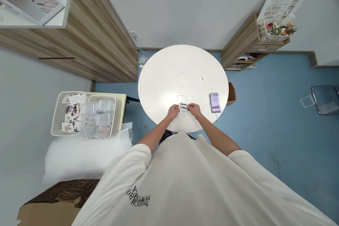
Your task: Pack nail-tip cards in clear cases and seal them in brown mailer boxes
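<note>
On the round white table (pixel 182 74), near its front edge, my left hand (pixel 173 111) and my right hand (pixel 195 110) pinch the two ends of a small white card with black print (pixel 183 106). A small clear plastic case (pixel 181 100) stands just behind the card and seems to touch it; the exact fit is too small to tell. To the right, a smartphone with a blurred screen (pixel 215 102) lies on the tabletop, apart from my right hand, with a thin white cable trailing off the table edge.
To the left stands a white basket (pixel 59 113) holding clear plastic cases and printed cards, above a white foam-wrap bag (pixel 84 160). A cardboard box (pixel 53 204) sits at lower left. Wooden cabinets stand at back left and right, with a small cardboard box (pixel 231 93) beside the table.
</note>
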Demonstrator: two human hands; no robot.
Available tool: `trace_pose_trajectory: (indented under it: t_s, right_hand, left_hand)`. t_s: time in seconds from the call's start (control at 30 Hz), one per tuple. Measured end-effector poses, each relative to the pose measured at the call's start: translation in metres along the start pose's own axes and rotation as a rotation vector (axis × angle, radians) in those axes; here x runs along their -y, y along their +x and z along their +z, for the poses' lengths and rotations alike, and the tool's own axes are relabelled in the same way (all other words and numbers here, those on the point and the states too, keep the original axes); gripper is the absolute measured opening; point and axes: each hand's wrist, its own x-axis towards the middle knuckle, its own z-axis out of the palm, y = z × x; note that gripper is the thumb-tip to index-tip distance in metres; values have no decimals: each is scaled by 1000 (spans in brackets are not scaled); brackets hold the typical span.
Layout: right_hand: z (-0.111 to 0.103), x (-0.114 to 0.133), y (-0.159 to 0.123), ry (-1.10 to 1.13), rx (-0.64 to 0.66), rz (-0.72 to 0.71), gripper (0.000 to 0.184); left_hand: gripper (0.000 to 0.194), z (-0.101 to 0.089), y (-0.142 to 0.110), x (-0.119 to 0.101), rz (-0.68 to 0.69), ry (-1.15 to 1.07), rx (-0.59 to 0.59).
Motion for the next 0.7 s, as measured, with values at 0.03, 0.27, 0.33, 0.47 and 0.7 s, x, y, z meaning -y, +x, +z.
trace_pose_trajectory:
  t_s: [0.03,0.27,0.33,0.47,0.7]
  right_hand:
    - [1,1,0,-2,3,1,13]
    - [1,-2,0,-21,13,29,9]
    - [1,-6,1,-49,18,28,10]
    - [2,-15,6,-190,6,14,13]
    - [14,-21,11,-358,3,-30,20]
  left_hand:
    - [31,0,1,0,6,2,-11]
    - [25,-2,7,8,-16,-20,-1]
    - [26,-2,5,10,-28,-29,0]
    - [30,-4,-1,13,-28,13,-23]
    - [43,-3,-10,13,-40,-54,46]
